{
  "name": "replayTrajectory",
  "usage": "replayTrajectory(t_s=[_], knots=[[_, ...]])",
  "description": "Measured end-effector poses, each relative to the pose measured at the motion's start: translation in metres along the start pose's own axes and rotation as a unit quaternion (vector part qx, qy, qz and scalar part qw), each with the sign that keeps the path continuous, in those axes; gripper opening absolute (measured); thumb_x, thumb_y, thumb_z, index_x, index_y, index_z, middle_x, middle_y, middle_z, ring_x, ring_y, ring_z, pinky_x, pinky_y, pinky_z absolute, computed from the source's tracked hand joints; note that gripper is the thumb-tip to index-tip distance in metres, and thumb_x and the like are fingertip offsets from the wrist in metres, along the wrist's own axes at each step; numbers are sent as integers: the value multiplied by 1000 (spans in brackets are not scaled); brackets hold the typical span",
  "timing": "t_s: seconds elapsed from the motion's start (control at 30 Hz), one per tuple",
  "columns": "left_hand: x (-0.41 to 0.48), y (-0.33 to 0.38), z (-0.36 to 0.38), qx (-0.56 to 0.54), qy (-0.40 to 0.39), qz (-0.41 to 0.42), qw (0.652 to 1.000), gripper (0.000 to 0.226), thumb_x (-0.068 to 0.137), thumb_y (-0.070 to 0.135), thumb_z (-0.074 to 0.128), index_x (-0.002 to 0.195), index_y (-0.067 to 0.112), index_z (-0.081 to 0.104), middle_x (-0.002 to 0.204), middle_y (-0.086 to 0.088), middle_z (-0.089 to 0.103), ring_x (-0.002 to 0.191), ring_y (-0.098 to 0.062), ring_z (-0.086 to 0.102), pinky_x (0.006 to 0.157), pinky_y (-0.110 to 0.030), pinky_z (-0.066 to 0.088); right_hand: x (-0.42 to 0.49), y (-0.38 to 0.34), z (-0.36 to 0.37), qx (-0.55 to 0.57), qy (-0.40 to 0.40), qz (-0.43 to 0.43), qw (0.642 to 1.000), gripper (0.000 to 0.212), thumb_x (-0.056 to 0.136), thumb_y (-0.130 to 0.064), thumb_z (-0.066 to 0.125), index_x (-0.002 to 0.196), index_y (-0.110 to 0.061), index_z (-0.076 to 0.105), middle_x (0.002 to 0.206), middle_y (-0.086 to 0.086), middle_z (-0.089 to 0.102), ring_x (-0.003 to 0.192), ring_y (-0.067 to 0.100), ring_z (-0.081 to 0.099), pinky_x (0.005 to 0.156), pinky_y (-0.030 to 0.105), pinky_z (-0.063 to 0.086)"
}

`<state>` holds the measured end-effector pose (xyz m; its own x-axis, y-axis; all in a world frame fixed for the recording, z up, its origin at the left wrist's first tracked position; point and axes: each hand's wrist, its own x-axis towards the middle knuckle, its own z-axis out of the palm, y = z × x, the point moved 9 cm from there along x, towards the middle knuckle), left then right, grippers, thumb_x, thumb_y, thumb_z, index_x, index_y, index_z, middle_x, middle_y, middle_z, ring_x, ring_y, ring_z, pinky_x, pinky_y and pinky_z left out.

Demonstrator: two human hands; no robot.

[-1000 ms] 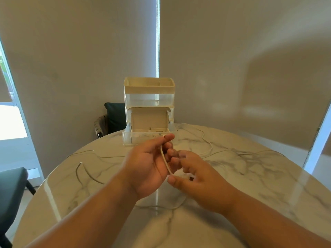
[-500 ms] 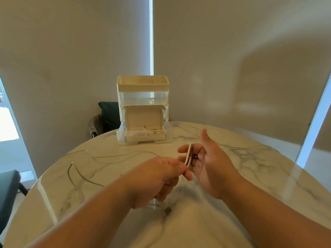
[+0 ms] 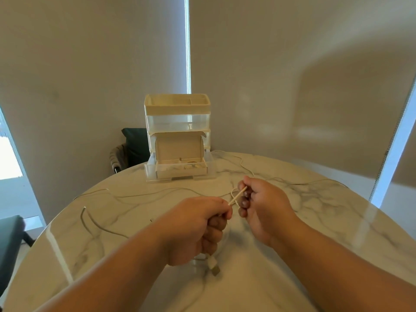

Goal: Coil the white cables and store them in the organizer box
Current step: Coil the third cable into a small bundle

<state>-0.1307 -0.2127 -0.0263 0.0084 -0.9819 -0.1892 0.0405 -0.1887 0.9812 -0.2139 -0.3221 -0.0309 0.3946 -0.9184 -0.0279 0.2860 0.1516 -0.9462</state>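
Over the table (image 3: 315, 221), apart from the box (image 3: 177, 136), the left hand (image 3: 195, 228) and right hand (image 3: 263, 206) are curled round a white cable (image 3: 237, 195), stretched between them. Loops should be kept small and even, with the plug (image 3: 213, 265) tucked in last.

Organizer box (image 3: 177, 113) is parked at the far edge of the table (image 3: 337, 233), pretty much centre, with its bottom drawer (image 3: 180, 171) pulled out toward the near side. The left hand (image 3: 193, 230) and right hand (image 3: 265, 206) are held over the table in front of it, side by side. A cable (image 3: 237, 196) is gripped between them, and its USB plug (image 3: 213, 265) is hung under the left hand. A loose cable (image 3: 94, 221) is strewn on the table further left. A chair (image 3: 132, 145) is tucked behind the table, left of the organizer box.
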Motion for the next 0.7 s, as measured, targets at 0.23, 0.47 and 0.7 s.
replayTrajectory(t_s=[0.23, 0.47, 0.7], knots=[[4, -4, 4, -87, -5, -42, 995, 29, 94, 17, 42, 65, 18, 47, 65, 5, 16, 50, -9, 12, 48, -21, 11, 8, -3, -10, 82, 27, 20, 996, 22, 91, -14, 50, 70, -10, 54, 59, -1, 46, 48, 13, 32, 49, 30, 24], [0, -4, 10, -96, -26, -57, 993, 30, 95, 17, 40, 66, 18, 47, 62, 6, 17, 46, -6, 14, 44, -18, 14, 11, -3, -12, 83, 21, 43, 995, 21, 88, -14, 48, 68, -8, 53, 49, -2, 45, 47, 15, 26, 45, 29, 20], [-3, 3, -2, -70, -2, -37, 997, 31, 95, 17, 38, 65, 18, 44, 60, 5, 18, 46, -7, 15, 46, -20, 14, 11, 3, -7, 116, 20, 91, 989, 38, 90, -12, 46, 123, 1, 59, 47, -1, 58, 52, 16, 26, 52, 29, 23]])
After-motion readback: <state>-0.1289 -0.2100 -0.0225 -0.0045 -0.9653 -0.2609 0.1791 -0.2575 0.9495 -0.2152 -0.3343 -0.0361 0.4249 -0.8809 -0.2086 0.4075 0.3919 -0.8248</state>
